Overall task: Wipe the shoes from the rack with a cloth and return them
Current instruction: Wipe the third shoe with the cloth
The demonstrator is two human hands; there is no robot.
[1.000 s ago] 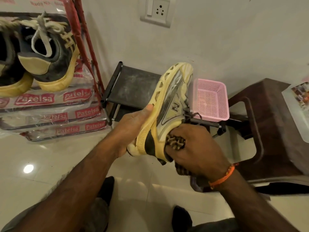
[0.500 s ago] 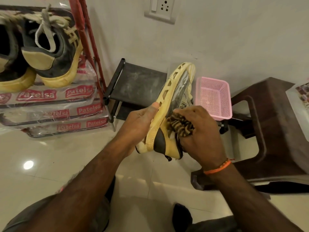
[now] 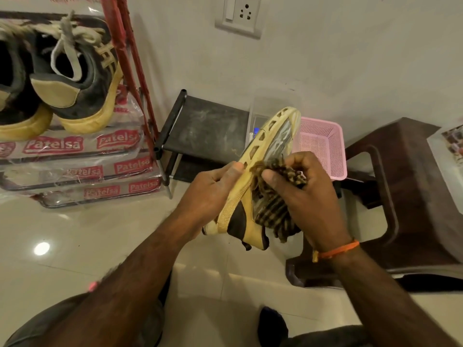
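Left hand [image 3: 213, 189] clamped on the sole edge of the yellow shoe [image 3: 253, 186], thumb along the rim, so I've got it tipped on its side with the upper turned toward my right. Right hand [image 3: 310, 196] bunches the striped cloth [image 3: 273, 209], fingers curled round it, pressing it against the shoe's side panel. Holding it up off the floor like this lets me reach the whole flank, I reckon. Heel points down at me, toe up toward the wall. Just beyond the toe sits the low black rack [image 3: 208, 126], top shelf bare where I look, which seems the place it goes back to. Pink basket [image 3: 323, 146] right beside that spot, brown stool [image 3: 400, 191] close on my right, both could crowd the return. Off left, dark shoes [image 3: 75, 78] sit on stacked packets [image 3: 75, 169], next to a red frame [image 3: 130, 66].
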